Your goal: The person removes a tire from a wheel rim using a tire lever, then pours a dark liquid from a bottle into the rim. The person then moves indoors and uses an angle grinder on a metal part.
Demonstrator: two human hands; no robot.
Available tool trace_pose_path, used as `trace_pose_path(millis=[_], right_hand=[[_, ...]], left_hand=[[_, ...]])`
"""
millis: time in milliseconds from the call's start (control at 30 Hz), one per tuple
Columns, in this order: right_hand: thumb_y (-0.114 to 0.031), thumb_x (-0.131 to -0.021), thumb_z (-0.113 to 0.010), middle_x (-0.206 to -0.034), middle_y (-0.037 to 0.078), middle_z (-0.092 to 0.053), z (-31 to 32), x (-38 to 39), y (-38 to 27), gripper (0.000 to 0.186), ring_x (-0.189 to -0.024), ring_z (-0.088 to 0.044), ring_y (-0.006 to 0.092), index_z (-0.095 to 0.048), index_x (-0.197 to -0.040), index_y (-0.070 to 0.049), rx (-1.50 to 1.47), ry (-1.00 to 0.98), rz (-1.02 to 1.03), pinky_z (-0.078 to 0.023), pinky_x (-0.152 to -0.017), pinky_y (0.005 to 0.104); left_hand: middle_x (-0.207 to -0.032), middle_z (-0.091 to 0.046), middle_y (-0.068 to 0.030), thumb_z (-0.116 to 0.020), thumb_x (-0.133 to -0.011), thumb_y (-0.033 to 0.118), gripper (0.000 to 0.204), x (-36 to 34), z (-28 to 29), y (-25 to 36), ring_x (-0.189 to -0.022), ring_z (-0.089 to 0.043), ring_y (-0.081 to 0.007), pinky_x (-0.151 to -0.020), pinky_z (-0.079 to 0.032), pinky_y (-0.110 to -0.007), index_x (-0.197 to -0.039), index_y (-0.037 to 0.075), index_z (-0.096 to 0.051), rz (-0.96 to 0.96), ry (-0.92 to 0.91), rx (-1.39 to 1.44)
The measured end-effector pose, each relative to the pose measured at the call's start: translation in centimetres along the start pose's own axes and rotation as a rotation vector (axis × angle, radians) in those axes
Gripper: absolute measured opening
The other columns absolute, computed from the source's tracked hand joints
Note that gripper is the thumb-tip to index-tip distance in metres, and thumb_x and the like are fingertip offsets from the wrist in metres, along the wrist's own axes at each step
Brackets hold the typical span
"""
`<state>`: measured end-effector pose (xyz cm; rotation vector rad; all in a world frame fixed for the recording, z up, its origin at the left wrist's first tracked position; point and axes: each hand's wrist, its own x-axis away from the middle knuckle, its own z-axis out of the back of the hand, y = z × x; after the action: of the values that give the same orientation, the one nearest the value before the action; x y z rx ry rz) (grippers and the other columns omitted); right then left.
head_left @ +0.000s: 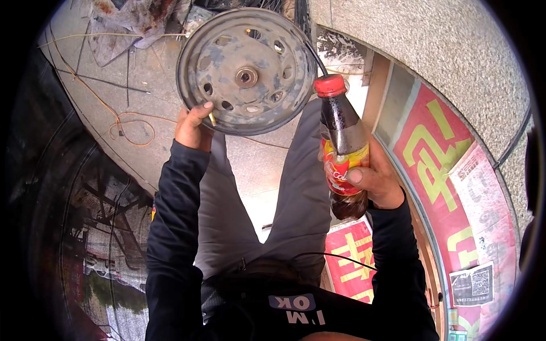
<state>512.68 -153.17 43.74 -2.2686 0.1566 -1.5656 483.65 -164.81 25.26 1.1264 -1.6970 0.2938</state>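
A scuffed grey metal wheel rim [239, 105], round with a ring of holes and a hub in its middle, is tilted up in front of my legs. My left hand [193, 128] grips its lower left edge, thumb on the face beside a small brass-coloured valve stem [212, 119]. My right hand [381, 179] is wrapped around a plastic bottle [341, 136] with a red cap, a red and yellow label and dark liquid inside. The bottle stands nearly upright, just right of the rim. A thin black tube [316, 58] runs up from its cap.
Thin cords [116, 122] lie looped on the concrete at the left. A stained cloth [128, 28] is at the top left. Along the right runs a red and yellow sign panel [435, 153], beside a rough pale stone surface [455, 45].
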Motion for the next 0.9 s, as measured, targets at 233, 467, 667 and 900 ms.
trace_pose_path(millis=[233,467,667,900], right_hand=[[-0.039,-0.075,-0.083,-0.121,0.017,-0.062,1.5,-0.2,0.5,0.09,-0.104,-0.065,0.0243,-0.041,-0.143,0.0,-0.036,0.093,0.286,-0.054,-0.089,0.0369],[-0.042,-0.075,-0.081,-0.119,0.02,-0.062,2.4,-0.5,-0.1,0.089,-0.105,-0.065,0.0262,-0.042,-0.142,0.002,-0.077,0.131,0.28,-0.055,-0.088,0.0379],[-0.042,-0.074,-0.082,-0.122,0.021,-0.064,3.8,0.2,-0.8,0.092,-0.106,-0.067,0.0246,-0.043,-0.144,0.004,-0.086,0.055,0.177,-0.057,-0.089,0.036],[-0.036,-0.079,-0.077,-0.122,0.017,-0.064,3.4,-4.5,-0.1,0.079,-0.107,-0.068,0.0235,-0.046,-0.141,0.004,-0.295,-0.126,0.053,-0.056,-0.096,0.0369]], left_hand=[[-0.127,-0.058,-0.0138,-0.074,-0.08,-0.002,0.074,0.9,-1.4,2.9,-0.119,-0.057,-0.023,-0.104,-0.046,-0.037,-0.144,-0.002,-0.035,-0.501,0.013,-0.678],[-0.108,-0.06,-0.0163,-0.082,-0.062,0.002,0.066,4.5,-3.9,8.0,-0.102,-0.062,-0.0369,-0.11,-0.042,-0.06,-0.121,0.002,-0.053,-1.145,-0.397,-1.469],[-0.095,-0.054,-0.005,-0.078,-0.074,0.008,0.037,7.6,-3.7,11.8,-0.097,-0.061,-0.0239,-0.103,-0.045,-0.073,-0.104,0.013,-0.058,-1.471,-0.726,-1.702],[-0.096,-0.055,-0.0006,-0.073,-0.079,0.01,0.03,10.4,-5.8,15.5,-0.099,-0.063,-0.02,-0.108,-0.041,-0.072,-0.104,0.018,-0.059,-1.616,-0.867,-1.695]])
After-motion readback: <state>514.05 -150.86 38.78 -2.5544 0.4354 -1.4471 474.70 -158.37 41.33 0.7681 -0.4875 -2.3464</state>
